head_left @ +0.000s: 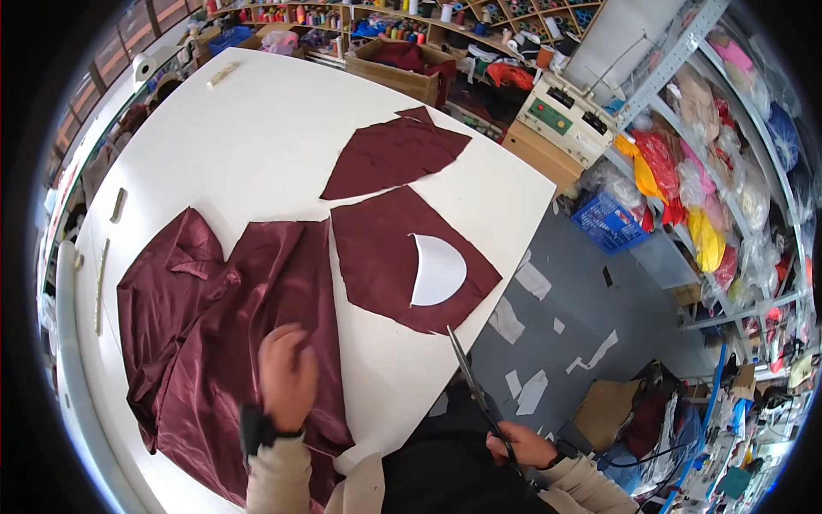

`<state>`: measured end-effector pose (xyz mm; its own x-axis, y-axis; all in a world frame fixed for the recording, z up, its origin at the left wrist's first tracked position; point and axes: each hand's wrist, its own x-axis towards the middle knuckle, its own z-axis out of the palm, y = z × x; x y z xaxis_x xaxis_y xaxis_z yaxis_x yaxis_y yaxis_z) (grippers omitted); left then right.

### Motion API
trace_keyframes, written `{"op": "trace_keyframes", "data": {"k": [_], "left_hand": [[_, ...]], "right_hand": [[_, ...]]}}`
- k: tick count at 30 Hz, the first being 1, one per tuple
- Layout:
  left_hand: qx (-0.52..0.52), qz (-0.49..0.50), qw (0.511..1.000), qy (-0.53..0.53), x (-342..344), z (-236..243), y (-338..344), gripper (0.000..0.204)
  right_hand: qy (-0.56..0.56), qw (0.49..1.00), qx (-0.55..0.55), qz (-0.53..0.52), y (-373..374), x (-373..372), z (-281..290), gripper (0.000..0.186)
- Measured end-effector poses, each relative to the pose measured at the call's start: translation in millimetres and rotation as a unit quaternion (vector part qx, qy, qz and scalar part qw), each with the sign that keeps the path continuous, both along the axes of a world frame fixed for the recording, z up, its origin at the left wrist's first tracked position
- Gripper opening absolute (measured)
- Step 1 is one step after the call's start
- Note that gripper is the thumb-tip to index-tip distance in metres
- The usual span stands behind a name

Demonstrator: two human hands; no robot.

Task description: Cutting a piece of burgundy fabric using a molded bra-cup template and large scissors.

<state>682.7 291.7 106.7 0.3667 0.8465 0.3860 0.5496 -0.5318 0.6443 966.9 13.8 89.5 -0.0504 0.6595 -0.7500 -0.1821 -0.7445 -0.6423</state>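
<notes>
My right hand (524, 445) is closed round the handles of long dark scissors (473, 377). Their tips point away from me, at the near edge of a flat maroon cloth piece (372, 257). On that piece lies a white half-round pattern (438, 270). My left hand (289, 377), slightly blurred, is over a large, rumpled, shiny maroon cloth (223, 343); its fingers are loosely curled and nothing shows in them. Beyond the flat piece is a smaller maroon cutting (394, 154) with a pointed scrap at its far edge.
The white table (257, 111) carries a few small sticks along its left and far edges. Paper scraps (531, 392) litter the grey floor to the right. A blue crate (608, 221) and shelves of bagged cloth (706, 188) stand there. Thread spools line the back shelves.
</notes>
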Motion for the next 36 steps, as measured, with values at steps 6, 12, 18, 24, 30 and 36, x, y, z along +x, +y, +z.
{"op": "trace_keyframes", "data": {"k": [6,12,18,24,30,36], "left_hand": [[0.054,-0.162,0.983,0.066,99.3,-90.1,40.7,0.024],[0.063,-0.127,0.986,0.089,111.8,-125.1,38.2,0.024],[0.086,-0.104,0.987,0.093,115.6,-123.5,34.5,0.023],[0.086,-0.107,0.986,0.090,114.9,-124.7,34.7,0.025],[0.078,-0.109,0.987,0.088,113.8,-124.1,35.0,0.026],[0.081,-0.109,0.987,0.086,113.9,-124.4,35.3,0.027]], "right_hand": [[0.076,0.996,0.041,-0.009,11.8,-29.4,-4.8,0.030],[0.117,0.993,0.010,-0.019,27.2,-53.6,0.1,0.036],[0.101,0.991,0.035,-0.077,45.9,-99.2,-28.4,0.045],[0.075,0.992,0.031,-0.100,50.5,-109.6,-48.8,0.049],[0.059,0.994,0.030,-0.083,54.2,-109.3,-47.7,0.048],[0.044,0.995,0.049,-0.080,52.7,-110.8,-57.0,0.045]]}}
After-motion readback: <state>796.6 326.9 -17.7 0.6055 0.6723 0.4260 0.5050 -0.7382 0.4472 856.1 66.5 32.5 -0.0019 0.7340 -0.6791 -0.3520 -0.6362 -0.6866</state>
